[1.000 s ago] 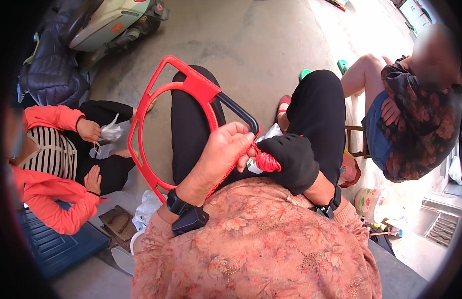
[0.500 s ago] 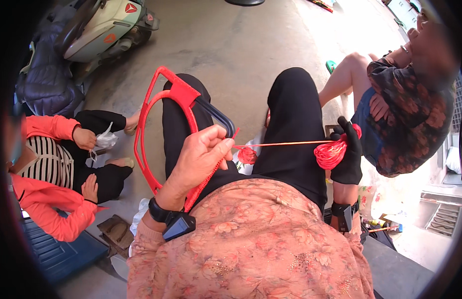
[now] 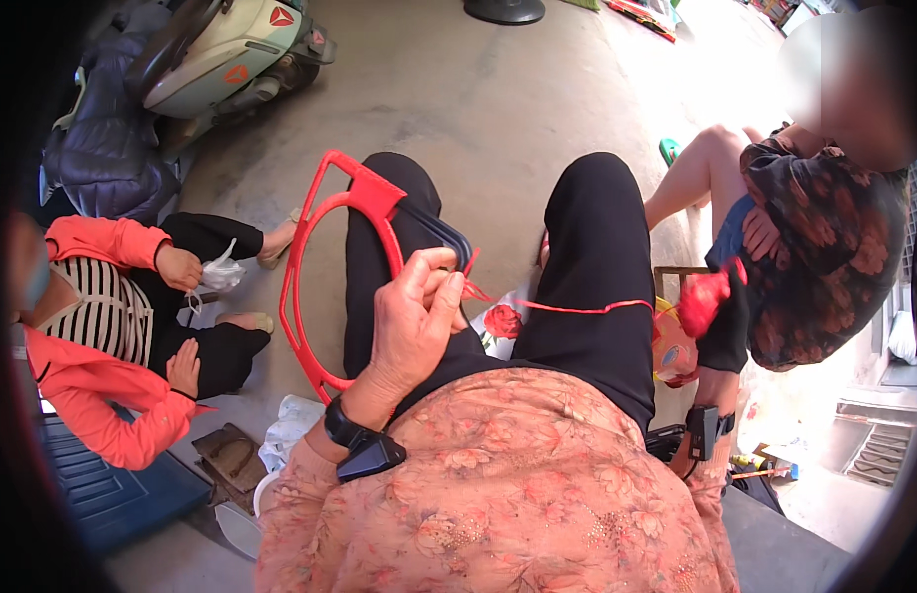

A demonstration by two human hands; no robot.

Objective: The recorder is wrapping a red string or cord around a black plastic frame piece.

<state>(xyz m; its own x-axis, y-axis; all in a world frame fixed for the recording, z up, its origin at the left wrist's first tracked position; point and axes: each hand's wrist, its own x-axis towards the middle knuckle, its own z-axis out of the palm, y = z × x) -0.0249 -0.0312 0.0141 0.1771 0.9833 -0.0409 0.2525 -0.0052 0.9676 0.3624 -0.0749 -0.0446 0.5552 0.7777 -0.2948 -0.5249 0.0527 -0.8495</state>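
Strong daylight bleaches the smooth grey concrete floor (image 3: 488,119) at upper right; the left side looks dimmer. The bundled glossy red cord (image 3: 703,301) is blurred; fisheye distortion curves toward black corners.

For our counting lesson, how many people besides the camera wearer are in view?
2: a person in a coral jacket, left; a person in a dark floral top, right.

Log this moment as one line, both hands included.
left hand: pinching red cord beside red hooped frame | black-gloved right hand: holding red hank | cord: slack between hands
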